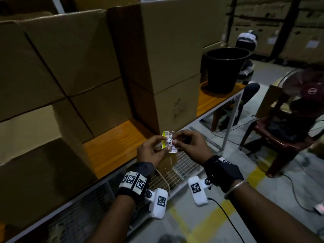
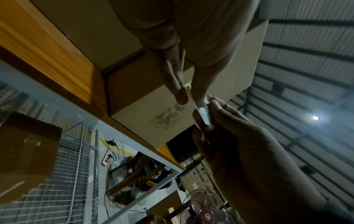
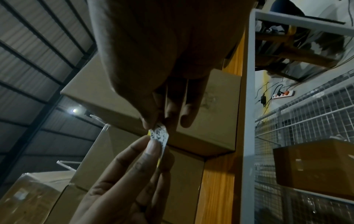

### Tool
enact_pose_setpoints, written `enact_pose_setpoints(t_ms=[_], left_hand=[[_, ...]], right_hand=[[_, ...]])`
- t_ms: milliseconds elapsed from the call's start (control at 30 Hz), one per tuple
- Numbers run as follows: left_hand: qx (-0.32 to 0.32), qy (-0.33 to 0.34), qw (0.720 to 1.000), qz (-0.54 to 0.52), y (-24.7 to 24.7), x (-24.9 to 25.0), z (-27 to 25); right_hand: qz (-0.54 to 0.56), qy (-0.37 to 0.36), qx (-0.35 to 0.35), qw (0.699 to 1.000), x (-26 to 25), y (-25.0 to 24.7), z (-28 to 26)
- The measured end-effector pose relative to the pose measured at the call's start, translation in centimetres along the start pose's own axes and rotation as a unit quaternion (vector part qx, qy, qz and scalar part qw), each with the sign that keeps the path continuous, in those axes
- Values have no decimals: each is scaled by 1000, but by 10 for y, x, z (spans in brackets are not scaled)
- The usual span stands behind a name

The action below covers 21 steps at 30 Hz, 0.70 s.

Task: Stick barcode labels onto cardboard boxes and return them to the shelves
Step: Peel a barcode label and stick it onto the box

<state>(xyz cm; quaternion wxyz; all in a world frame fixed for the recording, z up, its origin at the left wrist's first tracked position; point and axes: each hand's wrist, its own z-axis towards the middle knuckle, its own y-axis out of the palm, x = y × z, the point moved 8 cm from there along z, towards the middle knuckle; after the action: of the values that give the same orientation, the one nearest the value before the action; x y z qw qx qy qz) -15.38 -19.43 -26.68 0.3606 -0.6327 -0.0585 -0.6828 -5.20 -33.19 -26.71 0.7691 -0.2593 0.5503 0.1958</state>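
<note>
Barcode label strip [image 1: 169,141], white w/ a yellow edge, is held in the air between both hands, just off the front edge of the wooden shelf [image 1: 112,146], in front of the lower corner of the tall stack of cardboard boxes [image 1: 171,67]. Left hand [image 1: 151,151] pinches the strip's lower part btwn thumb and fingertips; right hand [image 1: 191,146] pinches its right side w/ thumb and forefinger, other fingers loosely curled. In the left wrist view the strip [image 2: 203,112] shows edge-on, gripped from above by left fingers [image 2: 180,91] and from below by the right hand [image 2: 239,144]. Right wrist view: strip [image 3: 160,134] printed w/ black code marks, the left hand's fingers [image 3: 151,150] touching it from below.

More boxes [image 1: 61,67] fill the shelf's left and back. A black bucket [image 1: 225,69] stands at the shelf's far right end. Under the shelf sits a wire mesh basket [image 1: 177,171]. On the floor to the right: a dark red plastic chair [image 1: 280,135] and a fan [image 1: 305,88].
</note>
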Motion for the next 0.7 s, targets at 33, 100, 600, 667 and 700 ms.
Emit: enact_pose_setpoints(t_ms=[33,100,600,667,700], left_hand=[[-1,-2,1000,-5,11,4,4],[-7,-2,1000,-19,32,12,13],[-102,-30,992,-73,145,29,100],[-115,-26,990,-80,160,28,118],[-120,-23,989,-83,167,30,127]], right_hand=[[6,3,1,1000,2,-14,1],[14,2,1,1000,8,-39,4],[-86,15,33,996,53,-156,68],[-107,22,24,994,59,-167,82],[-129,20,24,991,61,-174,90]])
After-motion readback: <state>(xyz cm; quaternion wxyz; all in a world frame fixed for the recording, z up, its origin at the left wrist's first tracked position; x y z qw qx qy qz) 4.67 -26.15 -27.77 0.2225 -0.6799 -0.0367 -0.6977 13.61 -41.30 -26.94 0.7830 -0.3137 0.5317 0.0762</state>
